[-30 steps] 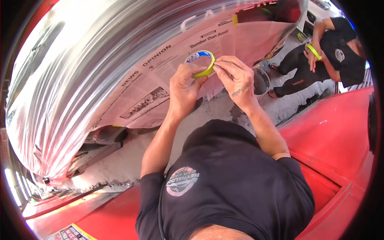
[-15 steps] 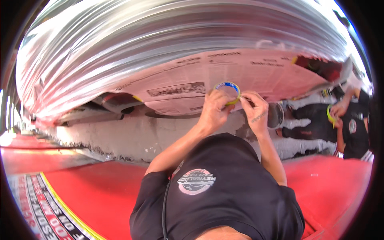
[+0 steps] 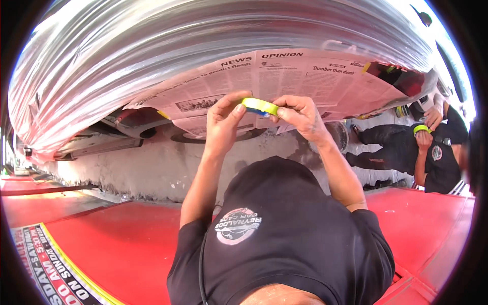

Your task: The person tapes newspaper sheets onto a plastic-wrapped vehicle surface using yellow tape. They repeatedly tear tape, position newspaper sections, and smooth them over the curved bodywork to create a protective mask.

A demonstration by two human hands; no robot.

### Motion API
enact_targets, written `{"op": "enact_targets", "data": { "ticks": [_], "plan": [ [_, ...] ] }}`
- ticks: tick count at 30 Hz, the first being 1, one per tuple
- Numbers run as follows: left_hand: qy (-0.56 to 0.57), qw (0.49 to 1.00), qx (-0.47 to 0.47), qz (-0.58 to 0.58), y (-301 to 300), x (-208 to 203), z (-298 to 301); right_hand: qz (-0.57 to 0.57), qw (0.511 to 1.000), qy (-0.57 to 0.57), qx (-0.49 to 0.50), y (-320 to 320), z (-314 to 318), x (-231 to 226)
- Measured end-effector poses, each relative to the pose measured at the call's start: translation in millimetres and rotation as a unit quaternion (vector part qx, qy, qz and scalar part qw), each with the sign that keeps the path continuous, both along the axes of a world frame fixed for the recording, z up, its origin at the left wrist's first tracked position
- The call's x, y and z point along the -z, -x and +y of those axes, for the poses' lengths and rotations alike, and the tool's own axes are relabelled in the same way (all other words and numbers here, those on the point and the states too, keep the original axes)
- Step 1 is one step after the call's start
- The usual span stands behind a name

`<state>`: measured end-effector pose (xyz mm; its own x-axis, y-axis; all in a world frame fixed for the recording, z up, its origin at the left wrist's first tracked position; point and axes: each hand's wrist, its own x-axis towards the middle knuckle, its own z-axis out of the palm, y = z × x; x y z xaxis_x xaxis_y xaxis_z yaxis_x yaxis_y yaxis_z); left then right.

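Observation:
A roll of yellow-green masking tape with a blue inner core is held up between my two hands, edge toward me. My left hand grips its left side between thumb and fingers. On its right end, the thumb and fingers of my right hand pinch the tape. Behind the roll, newspaper sheets cover the lower side of a car. Clear plastic film wraps the body above them. Whether a loose tape end shows at my right fingertips is too small to tell.
To the right, a co-worker in dark clothes holds another yellow-green tape roll. A bucket stands on the grey floor beyond my right forearm. A car wheel shows under the paper. Red panels lie behind me, with a printed sign.
The tape roll has turned from ring-face view to edge-on and shifted left and slightly up. Both hands rose with it. The co-worker's hands moved up a little.

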<state>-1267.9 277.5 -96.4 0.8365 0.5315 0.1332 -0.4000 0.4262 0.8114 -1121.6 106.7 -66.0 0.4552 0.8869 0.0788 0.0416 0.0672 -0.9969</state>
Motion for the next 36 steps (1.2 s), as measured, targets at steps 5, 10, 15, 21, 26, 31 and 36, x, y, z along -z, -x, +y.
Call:
{"op": "enact_targets", "data": {
  "ticks": [5,10,15,21,26,31,36],
  "plan": [
    [-0.438,0.869,-0.221,0.066,0.5,-11.4,-22.6,-0.17,0.982,0.036,0.079,20.4,4.3,0.0],
    [-0.49,0.827,-0.271,0.055,-3.6,-1.1,-24.4,-0.246,0.958,-0.006,0.15,35.1,9.9,13.9],
    [-0.503,0.805,-0.314,-0.024,2.6,-16.7,-28.8,-0.009,0.962,0.014,0.273,-20.5,14.2,52.4],
    [-0.499,0.843,-0.189,0.075,-28.8,-36.8,19.0,-0.229,0.95,0.003,0.213,-15.6,51.5,0.4],
    [-0.499,0.843,-0.199,0.043,-59.6,-54.2,47.7,-0.284,0.928,-0.076,0.227,-32.6,84.5,-7.4],
    [-0.534,0.809,-0.245,0.011,-74.2,-58.9,58.4,-0.294,0.923,-0.078,0.237,-33.0,84.7,-7.2],
    [-0.586,0.767,-0.26,0.026,-78.6,-70.4,55.5,-0.274,0.929,-0.084,0.236,-33.7,84.6,-1.2]
  ]
}}
